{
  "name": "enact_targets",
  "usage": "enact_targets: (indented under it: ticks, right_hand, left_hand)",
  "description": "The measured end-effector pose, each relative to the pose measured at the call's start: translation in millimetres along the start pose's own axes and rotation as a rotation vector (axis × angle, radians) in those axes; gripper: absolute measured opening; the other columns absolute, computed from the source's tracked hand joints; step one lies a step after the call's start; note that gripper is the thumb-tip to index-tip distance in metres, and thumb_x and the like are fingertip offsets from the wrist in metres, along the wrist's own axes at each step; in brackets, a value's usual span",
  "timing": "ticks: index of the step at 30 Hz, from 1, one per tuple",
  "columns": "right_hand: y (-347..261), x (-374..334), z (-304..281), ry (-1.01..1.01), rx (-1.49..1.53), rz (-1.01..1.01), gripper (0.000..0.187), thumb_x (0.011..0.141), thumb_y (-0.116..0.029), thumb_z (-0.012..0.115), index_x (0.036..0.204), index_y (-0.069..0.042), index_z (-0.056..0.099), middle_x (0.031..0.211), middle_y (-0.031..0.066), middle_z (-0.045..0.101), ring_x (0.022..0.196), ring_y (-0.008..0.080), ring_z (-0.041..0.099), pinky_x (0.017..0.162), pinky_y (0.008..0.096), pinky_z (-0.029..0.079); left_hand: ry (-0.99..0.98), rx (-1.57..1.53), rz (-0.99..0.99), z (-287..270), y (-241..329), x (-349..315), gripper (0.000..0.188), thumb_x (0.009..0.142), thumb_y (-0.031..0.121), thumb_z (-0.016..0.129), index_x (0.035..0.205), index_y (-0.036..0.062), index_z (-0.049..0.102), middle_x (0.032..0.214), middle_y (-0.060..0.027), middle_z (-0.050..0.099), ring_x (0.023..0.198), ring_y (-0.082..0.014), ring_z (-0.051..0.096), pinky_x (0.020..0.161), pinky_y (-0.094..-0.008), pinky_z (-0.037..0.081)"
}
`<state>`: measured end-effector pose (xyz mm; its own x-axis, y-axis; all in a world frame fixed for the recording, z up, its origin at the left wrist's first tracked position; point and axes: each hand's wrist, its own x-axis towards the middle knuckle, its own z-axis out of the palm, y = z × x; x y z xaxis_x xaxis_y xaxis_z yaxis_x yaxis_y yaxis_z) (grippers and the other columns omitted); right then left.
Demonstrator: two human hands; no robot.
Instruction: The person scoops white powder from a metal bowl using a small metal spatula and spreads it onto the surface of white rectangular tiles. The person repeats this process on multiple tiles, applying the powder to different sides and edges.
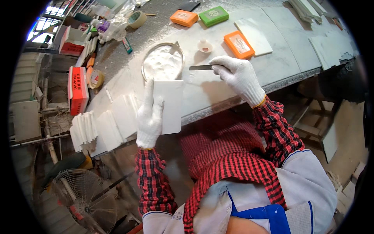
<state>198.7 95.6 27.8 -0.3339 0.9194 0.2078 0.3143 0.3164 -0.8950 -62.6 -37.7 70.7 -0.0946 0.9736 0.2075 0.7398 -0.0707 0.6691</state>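
Observation:
My left hand (149, 119), in a white knitted glove, grips a flat white rectangular tile (172, 105) at the table's front edge, its fingers along the tile's left side. My right hand (236, 75), gloved the same way, is closed on a thin, narrow metal blade (200, 67) that points left over the table; whatever lies inside the fist is hidden. Just beyond the tile sits a round metal-rimmed bowl (163, 61) filled with lumpy white material. A small white cup (205, 46) with a reddish spot stands to the right of the bowl.
Stacked white tiles (110, 128) lie along the front edge at left, near a red box (78, 90). Orange (239, 44) and green (214, 16) boxes are on the far side. Tape rolls (136, 19) and bottles crowd the back left. A fan (85, 204) stands below.

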Motion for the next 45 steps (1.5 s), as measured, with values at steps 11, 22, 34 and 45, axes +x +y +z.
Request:
enact_targets:
  ticks: [11,22,34,45]
  right_hand:
    - [39,-37,-62,-0.066,0.112,0.219,0.026,0.095,-0.019,0.067,0.110,0.002,0.073,0.088,0.0063,0.074,0.077,0.0085,0.064,0.070,0.0251,0.051]
    - [24,-37,-42,-0.145,0.418,0.453,0.027,0.095,-0.016,0.066,0.113,0.003,0.072,0.086,0.0050,0.072,0.070,0.0071,0.061,0.063,0.0221,0.048]
    - [10,-55,-39,-0.103,0.516,0.520,0.029,0.096,-0.010,0.063,0.121,0.004,0.068,0.096,0.0063,0.073,0.077,0.0076,0.063,0.069,0.0224,0.051]
    - [8,-79,-23,-0.207,0.577,0.594,0.038,0.100,-0.017,0.058,0.133,0.002,0.063,0.098,0.0035,0.071,0.074,0.0074,0.063,0.062,0.0213,0.050]
  left_hand:
    - [-0.263,-0.310,-0.219,80,-4,-1,0.058,0.100,0.012,0.055,0.156,0.0074,0.041,0.150,-0.0236,0.052,0.136,-0.0306,0.055,0.111,-0.0328,0.041]
    - [0.109,0.463,-0.030,113,14,1,0.040,0.096,0.022,0.065,0.136,0.0167,0.062,0.111,-0.0114,0.066,0.096,-0.0328,0.065,0.083,-0.0435,0.054]
    - [0.291,0.335,-0.011,123,10,-1,0.037,0.091,0.015,0.069,0.128,0.0135,0.070,0.115,-0.0098,0.071,0.109,-0.0295,0.063,0.097,-0.0413,0.050]
    - [0.288,-0.163,-0.231,110,45,-33,0.030,0.097,0.014,0.064,0.125,0.0037,0.070,0.108,-0.0187,0.071,0.093,-0.0290,0.070,0.085,-0.0393,0.055]
